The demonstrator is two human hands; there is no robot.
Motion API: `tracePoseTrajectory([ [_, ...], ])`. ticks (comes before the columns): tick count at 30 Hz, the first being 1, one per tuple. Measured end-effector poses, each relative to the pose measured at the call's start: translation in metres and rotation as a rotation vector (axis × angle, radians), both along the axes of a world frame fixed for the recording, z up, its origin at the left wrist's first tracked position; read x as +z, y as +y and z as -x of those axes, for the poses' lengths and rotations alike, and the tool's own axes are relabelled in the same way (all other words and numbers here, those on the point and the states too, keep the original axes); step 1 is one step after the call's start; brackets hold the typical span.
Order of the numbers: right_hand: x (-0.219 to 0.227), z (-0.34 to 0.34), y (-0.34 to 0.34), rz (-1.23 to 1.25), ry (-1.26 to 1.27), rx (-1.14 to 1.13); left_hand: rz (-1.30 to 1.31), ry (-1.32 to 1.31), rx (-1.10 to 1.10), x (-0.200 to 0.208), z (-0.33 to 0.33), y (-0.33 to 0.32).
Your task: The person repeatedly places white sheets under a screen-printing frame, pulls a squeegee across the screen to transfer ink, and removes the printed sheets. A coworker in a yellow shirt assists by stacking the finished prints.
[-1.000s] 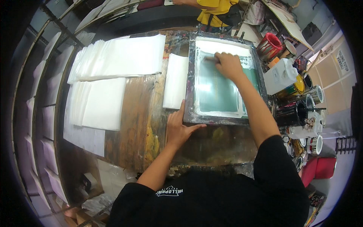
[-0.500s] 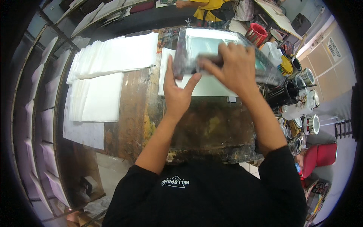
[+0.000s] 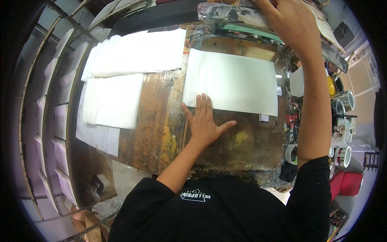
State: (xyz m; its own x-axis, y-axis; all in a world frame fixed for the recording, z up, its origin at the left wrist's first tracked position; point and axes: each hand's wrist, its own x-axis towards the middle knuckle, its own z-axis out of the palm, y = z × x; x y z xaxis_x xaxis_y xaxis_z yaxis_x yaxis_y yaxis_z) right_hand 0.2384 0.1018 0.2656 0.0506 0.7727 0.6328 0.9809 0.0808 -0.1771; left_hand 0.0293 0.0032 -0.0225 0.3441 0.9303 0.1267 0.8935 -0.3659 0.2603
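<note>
Nearest, the black shirt (image 3: 225, 209) is filling the lower edge, and both forearms are reaching forward from its sleeves. The left hand (image 3: 203, 125) is lying flat at the near left corner of a white sheet (image 3: 238, 82): three fingers are staying close together with their tips on the paper, while the thumb and little finger are spreading outward. The sheet is lying flat on the stained table (image 3: 157, 125), right of two stacks of white paper (image 3: 115, 101), with small pale tabs (image 3: 264, 117) showing at its edges. Cans and tubs (image 3: 342, 156) are standing to the right; a rack (image 3: 68, 121) is rising at the left. Farthest off, a paint-smeared frame (image 3: 236, 15) is tilting up beyond the sheet. The right hand (image 3: 294, 24) is reaching to it, but its fingers are running out of view, so I cannot tell whether they are gripping.
</note>
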Motion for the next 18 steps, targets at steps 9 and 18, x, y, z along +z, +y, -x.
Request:
tracePoseTrajectory([
  [9, 0.006, 0.005, -0.008, 0.057, -0.020, 0.020, -0.291, -0.361, -0.011, 0.070, -0.014, 0.069],
  [18, 0.003, -0.004, -0.010, 0.103, -0.124, 0.022, -0.400, 0.015, 0.326, 0.059, 0.088, 0.113],
])
